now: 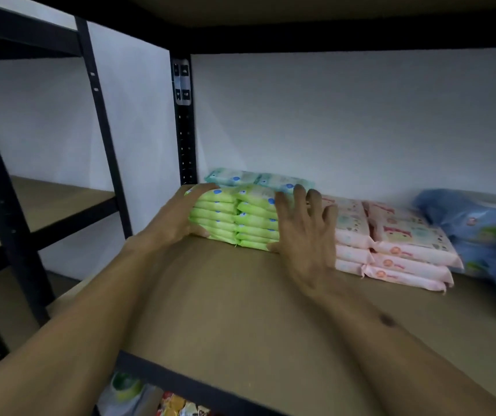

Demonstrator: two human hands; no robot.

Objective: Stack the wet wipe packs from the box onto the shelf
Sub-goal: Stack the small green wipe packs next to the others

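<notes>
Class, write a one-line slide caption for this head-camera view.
Left hand and right hand flank the green wet wipe stack on the shelf, pink packs and blue packs to its right.

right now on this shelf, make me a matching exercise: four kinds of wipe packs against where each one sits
Things:
1 green packs
2 pink packs
3 blue packs
4 teal packs

Places:
a far right of the shelf
b between the left hand and right hand
c behind the green packs, by the wall
d just right of the right hand

Pairs: 1-b; 2-d; 3-a; 4-c
</notes>
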